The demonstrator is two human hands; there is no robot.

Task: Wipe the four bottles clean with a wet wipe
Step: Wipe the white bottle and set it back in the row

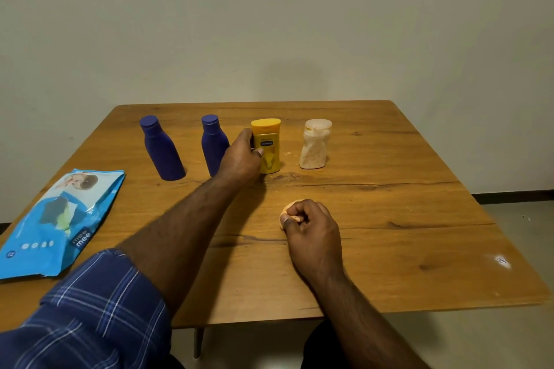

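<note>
We see four bottles standing upright in a row toward the far edge of the wooden table (pixel 389 189). Nearest the left edge stands a blue bottle (pixel 162 149), and a second blue bottle (pixel 213 147) stands beside it, apart from it. Next comes the yellow bottle (pixel 268 144), with a dark label on its front. Last in the row, closest to the right edge, is the clear bottle (pixel 314 145), speckled with pale grains or residue; we cannot tell which.

Our left hand (pixel 241 156) reaches across the table and grips the yellow bottle from its left side, fingers curled round the body and the thumb on the front. The hand partly covers the lower right of the second blue bottle.

Our right hand (pixel 311 228) rests on the table nearer the front edge, well apart from the row, with its fingers curled tight round a crumpled wipe (pixel 288 213); only a small pale wad shows at the thumb side.

A blue pack of wet wipes (pixel 57 222) lies flat at the left edge, near the front left corner. A blue checked sleeve (pixel 99 305) covers the left upper arm.
</note>
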